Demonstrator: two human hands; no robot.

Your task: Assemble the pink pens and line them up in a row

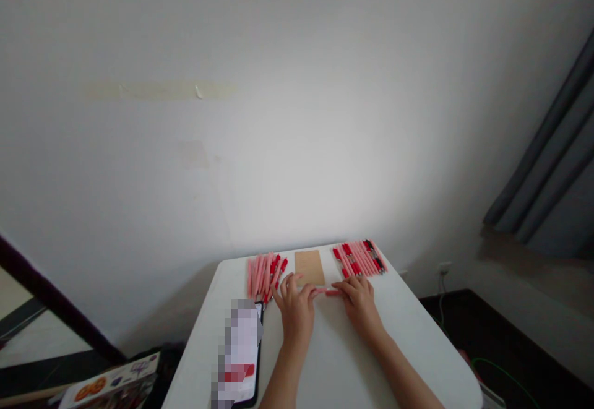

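Note:
My left hand (297, 307) is over the middle of the white table, its thumb side closed on the end of a slim pink pen (319, 289). The other fingers of that hand are bent and spread, near a pile of pink and red pens (260, 274). To the right, my right hand (359, 307) has its fingers closed on a short red pen piece (333, 293). Pink and red meet between the two hands; whether they are one pen or two, I cannot tell. A brown card (309, 266) lies flat just beyond my hands.
Pink, red and black pens (359, 258) lie side by side at the table's back right. A phone (253, 359), partly blurred out, rests left of my left forearm. The table (338, 365) stands against a wall (301, 118). A printed box (111, 381) is at lower left.

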